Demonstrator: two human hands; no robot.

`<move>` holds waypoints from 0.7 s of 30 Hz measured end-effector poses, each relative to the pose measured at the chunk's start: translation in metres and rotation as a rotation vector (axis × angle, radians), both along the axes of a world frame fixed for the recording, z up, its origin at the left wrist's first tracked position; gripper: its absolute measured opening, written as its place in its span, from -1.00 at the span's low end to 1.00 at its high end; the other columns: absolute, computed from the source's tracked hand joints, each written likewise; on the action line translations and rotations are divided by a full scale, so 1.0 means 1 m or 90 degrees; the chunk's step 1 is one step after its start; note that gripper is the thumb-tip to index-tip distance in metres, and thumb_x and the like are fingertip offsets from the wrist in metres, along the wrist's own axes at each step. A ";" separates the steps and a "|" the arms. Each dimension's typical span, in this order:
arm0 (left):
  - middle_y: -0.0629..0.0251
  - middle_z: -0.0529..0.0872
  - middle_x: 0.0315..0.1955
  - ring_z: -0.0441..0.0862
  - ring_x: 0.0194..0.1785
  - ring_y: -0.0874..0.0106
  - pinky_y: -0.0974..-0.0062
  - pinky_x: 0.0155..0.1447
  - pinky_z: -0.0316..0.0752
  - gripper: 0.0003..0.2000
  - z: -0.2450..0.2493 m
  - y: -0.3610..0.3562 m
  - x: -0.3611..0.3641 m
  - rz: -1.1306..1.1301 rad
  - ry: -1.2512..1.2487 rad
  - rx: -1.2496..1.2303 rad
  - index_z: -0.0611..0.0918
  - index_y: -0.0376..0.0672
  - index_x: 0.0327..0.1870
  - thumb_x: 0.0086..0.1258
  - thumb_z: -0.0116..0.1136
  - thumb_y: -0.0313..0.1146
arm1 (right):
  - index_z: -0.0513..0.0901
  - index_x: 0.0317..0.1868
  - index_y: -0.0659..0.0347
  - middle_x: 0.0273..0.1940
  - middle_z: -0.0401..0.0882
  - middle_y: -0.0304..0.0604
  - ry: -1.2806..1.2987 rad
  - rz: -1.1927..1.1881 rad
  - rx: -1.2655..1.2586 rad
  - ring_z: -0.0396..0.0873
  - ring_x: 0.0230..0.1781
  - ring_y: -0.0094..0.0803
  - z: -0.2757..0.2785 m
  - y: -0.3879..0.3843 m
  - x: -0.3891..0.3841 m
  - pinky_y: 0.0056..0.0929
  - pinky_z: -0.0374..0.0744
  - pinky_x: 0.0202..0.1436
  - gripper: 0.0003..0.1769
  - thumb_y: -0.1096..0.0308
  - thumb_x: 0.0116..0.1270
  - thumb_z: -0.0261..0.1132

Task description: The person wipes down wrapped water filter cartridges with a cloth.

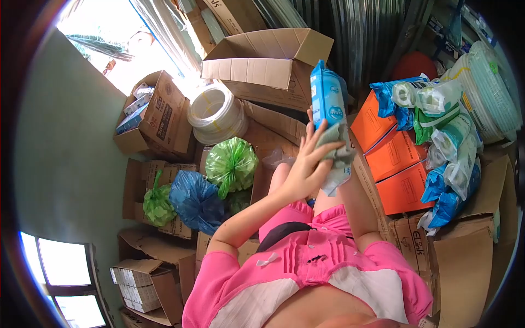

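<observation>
A blue plastic pack (pixel 328 90), which looks like wet wipes with the word "CLEAN" on it, is held up in front of me above my lap. My left hand (pixel 313 164) presses a grey-green cloth (pixel 340 146) against the lower part of the pack, fingers bent over the cloth. My right forearm (pixel 355 210) rises behind the pack. The cloth and pack hide most of my right hand; a fingertip at the pack's left edge seems to belong to it, gripping from behind.
Cardboard boxes (pixel 257 71) surround me. Green (pixel 232 161) and blue (pixel 196 197) plastic bags lie left, beside a white coil (pixel 214 112). Orange boxes (pixel 388 158) bearing bagged rolls (pixel 437 98) stand right. Metal profiles (pixel 355 38) lean at the back.
</observation>
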State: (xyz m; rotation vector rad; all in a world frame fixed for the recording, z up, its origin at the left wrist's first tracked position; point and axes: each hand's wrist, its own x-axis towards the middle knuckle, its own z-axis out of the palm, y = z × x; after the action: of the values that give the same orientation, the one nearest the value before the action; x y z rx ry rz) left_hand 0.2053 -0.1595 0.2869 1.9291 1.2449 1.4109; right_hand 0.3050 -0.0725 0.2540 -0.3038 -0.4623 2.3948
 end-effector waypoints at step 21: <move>0.44 0.70 -0.03 0.63 0.06 0.29 0.25 0.10 0.49 -0.73 -0.029 -0.049 -0.110 -0.007 -0.490 -0.417 0.69 0.08 0.03 0.36 0.32 -0.13 | 0.41 0.37 0.18 0.11 0.59 0.05 -0.087 -0.246 0.054 0.66 -0.03 -0.08 0.084 -0.082 0.147 -0.07 0.67 0.02 -0.18 -0.36 0.43 0.07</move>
State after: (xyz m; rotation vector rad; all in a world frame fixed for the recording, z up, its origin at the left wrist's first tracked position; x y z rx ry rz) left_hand 0.0958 -0.2087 0.2583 0.8312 1.0954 1.3114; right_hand 0.4518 -0.1547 0.3385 -0.4752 -0.5140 1.9825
